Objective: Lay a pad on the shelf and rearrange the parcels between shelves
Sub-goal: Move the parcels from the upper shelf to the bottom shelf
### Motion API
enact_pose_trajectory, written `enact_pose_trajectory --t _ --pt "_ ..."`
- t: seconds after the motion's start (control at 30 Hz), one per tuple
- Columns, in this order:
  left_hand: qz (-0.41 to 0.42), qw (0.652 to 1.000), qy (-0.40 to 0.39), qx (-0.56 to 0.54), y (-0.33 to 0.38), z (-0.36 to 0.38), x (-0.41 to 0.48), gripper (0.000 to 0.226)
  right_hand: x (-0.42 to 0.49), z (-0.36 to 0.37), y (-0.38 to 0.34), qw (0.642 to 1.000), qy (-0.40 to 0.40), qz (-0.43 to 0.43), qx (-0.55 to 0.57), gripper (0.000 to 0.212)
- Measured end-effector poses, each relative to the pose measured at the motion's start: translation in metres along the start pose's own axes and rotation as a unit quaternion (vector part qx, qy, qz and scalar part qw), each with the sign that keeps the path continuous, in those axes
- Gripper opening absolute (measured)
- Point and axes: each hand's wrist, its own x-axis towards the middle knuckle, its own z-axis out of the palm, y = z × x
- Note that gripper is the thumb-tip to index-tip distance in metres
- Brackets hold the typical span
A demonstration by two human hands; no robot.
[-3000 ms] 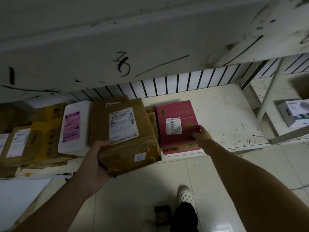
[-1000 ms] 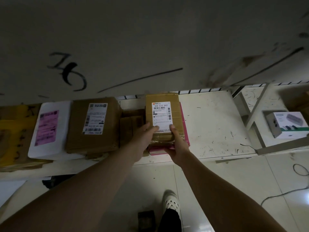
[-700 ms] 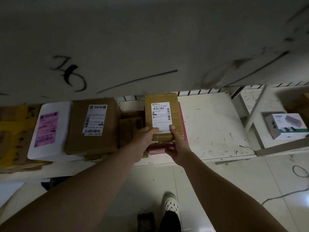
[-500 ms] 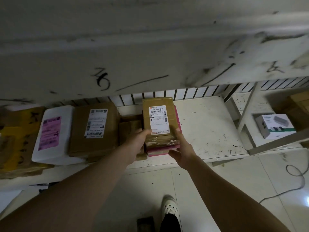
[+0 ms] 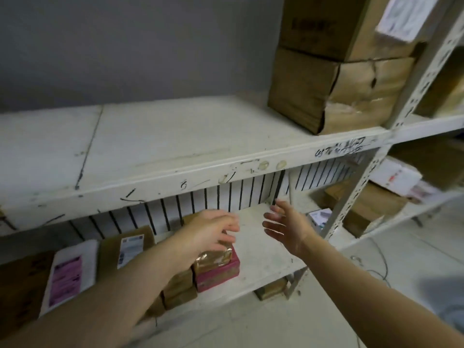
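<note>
A small brown taped parcel (image 5: 213, 257) lies on top of a pink box (image 5: 221, 273) on the lower shelf (image 5: 266, 252). My left hand (image 5: 213, 231) hovers just over that parcel with relaxed fingers and grips nothing. My right hand (image 5: 286, 224) is open with fingers spread, in the air above the bare part of the lower shelf. To the left lie a brown parcel with a white label (image 5: 125, 249) and a white parcel with a pink label (image 5: 67, 272). The upper shelf (image 5: 155, 144) above is mostly bare.
Two stacked, dented cardboard boxes (image 5: 334, 71) stand at the right end of the upper shelf. A perforated metal upright (image 5: 376, 156) separates the neighbouring rack, which holds more boxes (image 5: 371, 204). A small brown box (image 5: 271, 288) sits on the floor under the shelf.
Both hands have let go of the small brown parcel, now resting on the pink box, and lifted away. My view has swung upward, revealing the upper shelf and its boxes.
</note>
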Motion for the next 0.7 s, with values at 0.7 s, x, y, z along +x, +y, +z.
enact_pose_trajectory --t 0.7 --pt "0.203 0.956 0.064 -0.201 0.288 0.051 0.005 0.057 -0.059 -0.063 -0.343 0.927 0.045 -0.369 0.045 0.049"
